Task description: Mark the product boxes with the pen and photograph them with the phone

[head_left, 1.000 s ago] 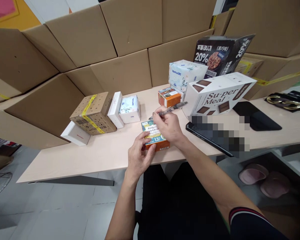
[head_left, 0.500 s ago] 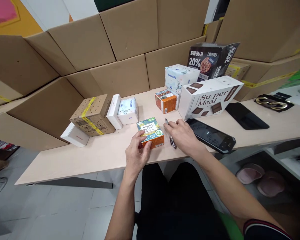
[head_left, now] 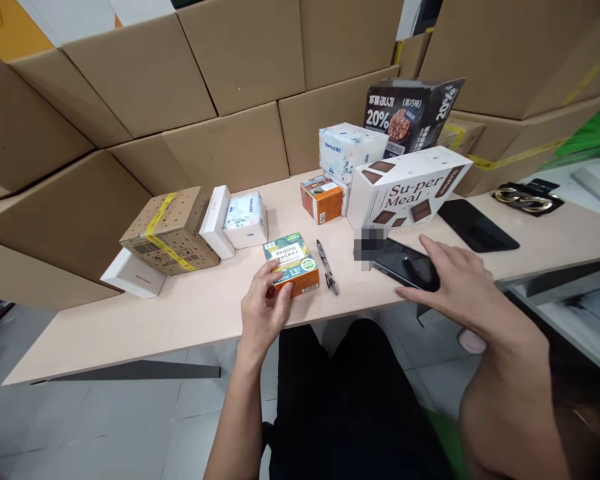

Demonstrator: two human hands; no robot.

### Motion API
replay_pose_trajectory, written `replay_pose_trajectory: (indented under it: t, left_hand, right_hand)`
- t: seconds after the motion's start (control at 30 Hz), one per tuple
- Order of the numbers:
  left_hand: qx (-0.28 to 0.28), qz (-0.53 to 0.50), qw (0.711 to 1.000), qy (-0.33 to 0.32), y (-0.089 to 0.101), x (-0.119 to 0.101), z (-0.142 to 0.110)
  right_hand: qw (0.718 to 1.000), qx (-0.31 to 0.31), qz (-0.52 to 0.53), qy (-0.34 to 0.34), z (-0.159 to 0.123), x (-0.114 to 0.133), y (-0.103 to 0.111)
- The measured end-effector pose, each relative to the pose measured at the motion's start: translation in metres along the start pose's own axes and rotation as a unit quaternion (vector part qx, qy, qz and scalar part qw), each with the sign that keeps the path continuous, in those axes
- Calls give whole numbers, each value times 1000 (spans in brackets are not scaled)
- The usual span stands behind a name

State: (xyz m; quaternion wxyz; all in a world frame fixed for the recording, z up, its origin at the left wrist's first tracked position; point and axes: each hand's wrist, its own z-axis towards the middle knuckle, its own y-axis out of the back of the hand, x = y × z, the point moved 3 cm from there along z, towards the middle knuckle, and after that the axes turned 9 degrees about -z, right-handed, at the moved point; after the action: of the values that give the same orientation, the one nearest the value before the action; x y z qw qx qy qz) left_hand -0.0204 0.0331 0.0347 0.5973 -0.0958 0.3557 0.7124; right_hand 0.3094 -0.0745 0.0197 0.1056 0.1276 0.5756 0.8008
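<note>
My left hand is closed on a small green and orange box marked Binking, fingers over its top left side and thumb at its front. The box rests on the table. Just right of it lies a pen, apart from both hands. Over the right end of a black phone reaches my right hand, open, with thumb and fingers spread to either side. The hand hides that end of the phone, and a blurred patch covers its left end.
Behind the phone stand a white Su-per Meal box, a tissue pack, an orange box and a black box. A brown carton and another tissue pack sit left. Large cartons wall the back.
My right hand has left the pen and moved right to the phone, its fingers spreading. My left hand stays on the Binking box. The view has shifted slightly.
</note>
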Motion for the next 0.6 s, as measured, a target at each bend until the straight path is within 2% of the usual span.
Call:
replay_pose_trajectory:
  t: [0.1,0.2,0.33,0.43,0.6]
  left_hand:
    - [-3,-4,1000,4,0,0,0]
    - [-5,-7,1000,6,-1,-2,1]
    - [-9,-13,1000,8,-1,-2,1]
    - [-7,-8,1000,4,-2,0,-1]
    - [-7,4,1000,-3,-1,1,-2]
  right_hand:
    - [998,46,38,0,-6,-19,-7]
    - [997,27,71,18,-4,-10,-4]
    - [996,-3,84,5,-3,10,0]
    - [993,-44,109,4,-8,23,-3]
    - [969,-159,183,-39,-18,49,-7]
